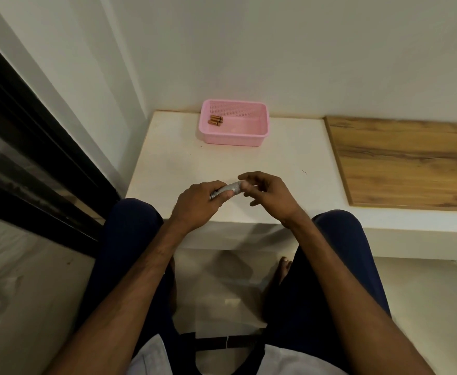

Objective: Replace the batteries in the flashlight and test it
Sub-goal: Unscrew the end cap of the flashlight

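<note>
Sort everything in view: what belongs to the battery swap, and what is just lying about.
For the job: flashlight, gripped by the left hand, right hand at its end; batteries in the pink basket.
Just there: wooden board; white table.

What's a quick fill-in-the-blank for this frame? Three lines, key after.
1. The ____ basket holds the batteries.
2. The left hand grips the ____, and the right hand pinches its end.
3. The wooden board lies to the basket's ____.

Missing words: pink; flashlight; right.
</note>
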